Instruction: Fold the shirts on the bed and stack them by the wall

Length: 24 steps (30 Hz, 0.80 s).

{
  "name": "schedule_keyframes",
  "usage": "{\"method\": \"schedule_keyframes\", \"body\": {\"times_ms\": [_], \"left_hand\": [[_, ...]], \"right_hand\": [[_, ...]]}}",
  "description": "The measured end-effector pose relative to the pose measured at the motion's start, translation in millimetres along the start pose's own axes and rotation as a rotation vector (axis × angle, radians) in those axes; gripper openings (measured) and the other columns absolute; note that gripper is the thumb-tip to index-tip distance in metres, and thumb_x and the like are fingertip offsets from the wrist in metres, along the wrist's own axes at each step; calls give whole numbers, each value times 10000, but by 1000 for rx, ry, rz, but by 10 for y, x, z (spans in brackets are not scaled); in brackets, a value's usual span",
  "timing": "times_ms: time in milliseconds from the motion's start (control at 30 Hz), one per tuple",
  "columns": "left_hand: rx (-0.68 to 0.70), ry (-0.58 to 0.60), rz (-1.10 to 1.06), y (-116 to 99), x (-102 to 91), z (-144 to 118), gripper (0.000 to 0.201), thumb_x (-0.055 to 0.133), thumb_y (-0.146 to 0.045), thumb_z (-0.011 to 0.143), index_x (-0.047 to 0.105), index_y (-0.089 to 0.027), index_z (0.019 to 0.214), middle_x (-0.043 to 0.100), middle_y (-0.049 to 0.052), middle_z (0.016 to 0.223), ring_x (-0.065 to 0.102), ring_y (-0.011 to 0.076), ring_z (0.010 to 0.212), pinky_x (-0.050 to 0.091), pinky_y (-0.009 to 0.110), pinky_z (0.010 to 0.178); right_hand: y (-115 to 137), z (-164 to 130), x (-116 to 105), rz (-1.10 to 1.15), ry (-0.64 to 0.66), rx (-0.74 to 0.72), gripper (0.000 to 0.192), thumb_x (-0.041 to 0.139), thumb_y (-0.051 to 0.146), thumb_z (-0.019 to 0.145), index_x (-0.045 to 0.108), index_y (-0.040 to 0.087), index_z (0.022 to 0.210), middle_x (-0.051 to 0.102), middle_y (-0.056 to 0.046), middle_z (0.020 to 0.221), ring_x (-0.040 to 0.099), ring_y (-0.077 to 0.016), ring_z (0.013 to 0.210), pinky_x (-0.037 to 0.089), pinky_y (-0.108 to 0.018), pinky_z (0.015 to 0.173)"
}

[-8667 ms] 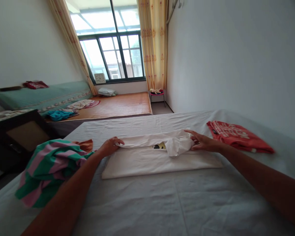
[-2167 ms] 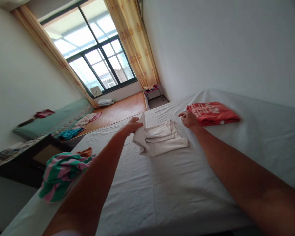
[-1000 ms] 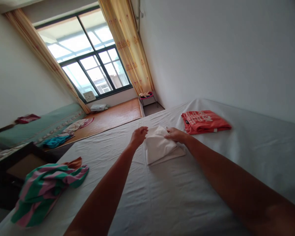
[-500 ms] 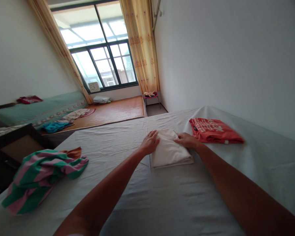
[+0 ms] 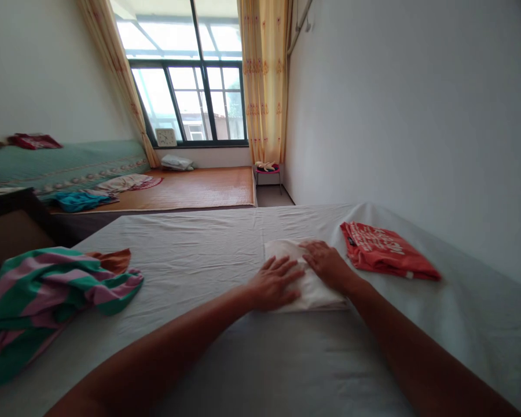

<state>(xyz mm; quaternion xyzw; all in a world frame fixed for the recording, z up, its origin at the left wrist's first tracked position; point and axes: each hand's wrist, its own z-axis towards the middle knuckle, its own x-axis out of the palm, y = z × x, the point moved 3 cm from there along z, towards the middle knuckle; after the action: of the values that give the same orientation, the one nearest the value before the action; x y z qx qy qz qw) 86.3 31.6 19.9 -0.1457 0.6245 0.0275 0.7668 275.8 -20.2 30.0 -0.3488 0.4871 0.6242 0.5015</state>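
A folded white garment (image 5: 286,252) lies in a small square on the white bedsheet (image 5: 200,255). My left hand (image 5: 272,282) rests flat on its near left part, fingers spread. Flat on its right side lies my right hand (image 5: 327,265). Both palms press down on the cloth; neither hand grips anything. A folded red garment (image 5: 386,249) with white print sits just right of the white one.
A crumpled green-and-pink striped garment (image 5: 43,301) with an orange piece (image 5: 110,260) lies at the bed's left edge. A white wall (image 5: 417,116) borders the bed on the right. Beyond are a bamboo-mat platform (image 5: 191,188), a small stool (image 5: 267,169) and a window (image 5: 191,98).
Over the earlier frames the long white garment got folded into a small square. In the last second both hands went from holding its edges to lying flat on top of it.
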Motion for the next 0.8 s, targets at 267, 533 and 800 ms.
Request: {"method": "schedule_keyframes", "body": {"times_ms": [267, 533, 800], "left_hand": [[22, 13, -67, -123, 23, -182, 465, 353, -495, 931, 378, -416, 1388, 328, -15, 1504, 176, 276, 1416, -2, 571, 1117], [-5, -30, -136, -98, 46, -307, 465, 368, -484, 917, 382, -416, 1376, 317, -2, 1509, 187, 308, 1408, 83, 702, 1041], [9, -72, -155, -49, 85, -333, 468, 389, -445, 908, 398, -390, 1372, 335, 16, 1501, 206, 315, 1399, 71, 705, 1042]], "right_hand": [[-390, -8, 363, -100, 59, 333, 552, 300, 460, 937, 428, 159, 1381, 395, -144, 1456, 291, -265, 1372, 227, -482, 1102], [-165, 34, 233, 172, 100, 296, 442, 483, 381, 819, 560, 128, 1173, 613, -154, 1188, 545, -271, 1143, 391, -392, 993], [91, -258, 12, 764, 183, 486, 661, 608, 433, 772, 366, 216, 1347, 577, -133, 1273, 619, -242, 1057, 514, -360, 855]]}}
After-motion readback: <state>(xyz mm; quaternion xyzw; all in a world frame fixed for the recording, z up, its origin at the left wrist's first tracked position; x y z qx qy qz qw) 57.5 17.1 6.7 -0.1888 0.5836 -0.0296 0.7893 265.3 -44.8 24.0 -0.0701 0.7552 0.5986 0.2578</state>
